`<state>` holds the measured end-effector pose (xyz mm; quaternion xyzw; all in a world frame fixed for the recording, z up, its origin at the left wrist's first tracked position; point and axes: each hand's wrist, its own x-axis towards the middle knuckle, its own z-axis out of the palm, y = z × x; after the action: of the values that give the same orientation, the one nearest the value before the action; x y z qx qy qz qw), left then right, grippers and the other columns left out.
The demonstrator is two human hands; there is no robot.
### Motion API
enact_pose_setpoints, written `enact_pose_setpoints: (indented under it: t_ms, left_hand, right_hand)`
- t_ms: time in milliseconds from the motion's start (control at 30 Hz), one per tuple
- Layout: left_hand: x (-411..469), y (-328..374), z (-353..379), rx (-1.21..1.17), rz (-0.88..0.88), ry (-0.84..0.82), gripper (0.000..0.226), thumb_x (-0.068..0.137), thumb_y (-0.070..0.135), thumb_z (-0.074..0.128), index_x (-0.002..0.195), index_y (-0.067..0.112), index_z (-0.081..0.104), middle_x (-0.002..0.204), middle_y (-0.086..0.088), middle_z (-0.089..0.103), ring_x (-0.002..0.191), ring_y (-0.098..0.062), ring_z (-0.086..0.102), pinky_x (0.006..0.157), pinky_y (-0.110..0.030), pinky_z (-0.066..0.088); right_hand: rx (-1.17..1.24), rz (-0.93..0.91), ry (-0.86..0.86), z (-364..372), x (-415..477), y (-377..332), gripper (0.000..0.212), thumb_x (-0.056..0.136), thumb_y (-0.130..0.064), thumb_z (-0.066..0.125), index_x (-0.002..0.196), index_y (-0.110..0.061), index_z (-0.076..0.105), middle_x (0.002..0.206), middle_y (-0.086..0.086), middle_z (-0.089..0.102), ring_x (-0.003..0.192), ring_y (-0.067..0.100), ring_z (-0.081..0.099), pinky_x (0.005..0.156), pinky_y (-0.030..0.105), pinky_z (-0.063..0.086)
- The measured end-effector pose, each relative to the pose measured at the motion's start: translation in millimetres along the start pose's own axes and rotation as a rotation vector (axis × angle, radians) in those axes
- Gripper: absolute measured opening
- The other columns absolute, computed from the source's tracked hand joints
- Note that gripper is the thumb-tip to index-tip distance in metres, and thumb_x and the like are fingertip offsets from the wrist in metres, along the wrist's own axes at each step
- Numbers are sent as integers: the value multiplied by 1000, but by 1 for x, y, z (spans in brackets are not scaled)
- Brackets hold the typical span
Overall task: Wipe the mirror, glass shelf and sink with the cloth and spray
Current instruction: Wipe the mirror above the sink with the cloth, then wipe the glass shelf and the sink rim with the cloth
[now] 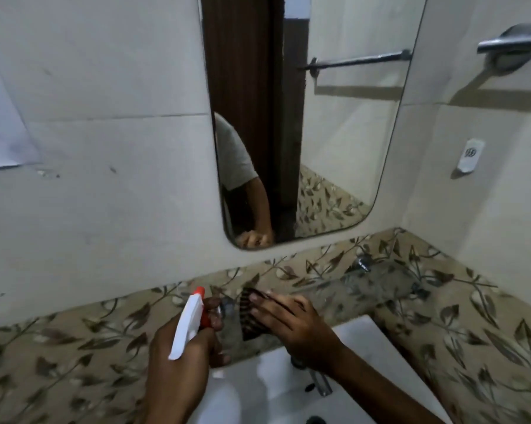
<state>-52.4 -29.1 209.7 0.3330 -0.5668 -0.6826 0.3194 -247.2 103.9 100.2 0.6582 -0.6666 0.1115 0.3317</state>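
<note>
Towel rail (515,44): chrome, fixed high on the right wall.
Wall hook (470,156): white, same wall, below the rail.
Leaf tile band (460,304): beige with brown leaves, along both walls.
Paper sheet (1,133): pale, on the left wall.
Tap (321,384): chrome; I see it only partly.

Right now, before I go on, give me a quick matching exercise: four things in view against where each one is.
1 spray bottle
2 cloth
3 mirror
4 sink

a lowest in view, white
b gripped by the left hand
c on the wall above the leaf-patterned tiles
d under the right hand, on the glass shelf

Pairs: 1-b, 2-d, 3-c, 4-a
</note>
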Motion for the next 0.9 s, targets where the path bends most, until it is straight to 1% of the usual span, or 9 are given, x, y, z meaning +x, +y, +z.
enact_pose_setpoints:
  t_ms: [67, 133, 233, 333, 533, 633, 733, 800, 900]
  left_hand:
    - [-4, -8, 0, 83, -13, 7, 57, 86, -11, 53, 75, 37, 82, 67, -1, 71, 67, -29, 63, 56, -36, 57]
    - [-6, -25, -5, 143, -38, 16, 50, 89, -13, 51, 87, 26, 82, 76, -8, 69, 66, -26, 59, 52, -32, 56]
    - [-8, -42, -9, 236, -55, 21, 38, 89, -11, 53, 102, 13, 80, 76, -12, 68, 60, -21, 62, 53, -35, 59]
    - [-11, -46, -9, 270, -49, 23, 38, 90, -10, 54, 105, 16, 78, 77, -13, 70, 66, -24, 64, 54, -36, 61]
    - [-16, -55, -8, 279, -93, 4, 36, 86, -6, 57, 92, 22, 78, 92, -10, 76, 73, -24, 68, 56, -42, 65]
    - [-22, -58, -7, 315, -98, 18, 39, 81, -6, 57, 77, 28, 74, 89, -10, 76, 70, -28, 67, 56, -48, 65]
    - [-26, -60, -10, 385, -66, 51, 22, 76, 11, 55, 67, 0, 71, 84, -23, 75, 51, -27, 66, 55, -55, 64]
    - [-30, -61, -11, 420, -64, 61, 20, 75, 15, 54, 61, 2, 61, 80, -27, 72, 42, -18, 64, 56, -59, 62]
    - [-39, -58, -12, 479, -50, 22, 14, 80, 1, 60, 69, 8, 64, 79, -19, 67, 52, -22, 69, 57, -56, 63]
  right_hand:
    - [62, 229, 28, 10, -16, -13, 55, 100, -12, 42, 152, -27, 34, 169, -10, 16, 140, 20, 46, 100, 36, 38]
    - [213, 422, 28, 20, -53, -45, 63, 97, -13, 49, 154, -31, 31, 168, -14, 18, 140, 19, 45, 102, 41, 39]
    - [378, 663, 131, 20, -77, -65, 60, 99, -13, 60, 155, -25, 40, 160, -4, 42, 142, 22, 48, 102, 53, 50]
    - [526, 827, 234, 8, -88, -81, 44, 103, -21, 56, 146, -11, 53, 152, 4, 53, 140, 23, 51, 104, 51, 51]
    - [535, 877, 230, -10, -114, -96, 55, 94, 2, 61, 147, -9, 51, 154, 3, 50, 143, 24, 47, 105, 55, 49]
    - [548, 890, 227, -20, -114, -100, 59, 93, 9, 63, 147, -8, 49, 154, 2, 49, 143, 21, 47, 111, 47, 47]
    - [512, 876, 235, -29, -113, -103, 52, 95, 4, 60, 146, -5, 50, 153, 3, 51, 144, 17, 46, 114, 36, 43]
    - [525, 903, 232, -31, -114, -104, 51, 96, 4, 62, 145, -6, 51, 153, 3, 51, 144, 15, 45, 113, 38, 43]
    - [563, 956, 199, -36, -115, -107, 49, 100, -15, 56, 148, -16, 49, 155, -7, 48, 143, 11, 44, 112, 39, 43]
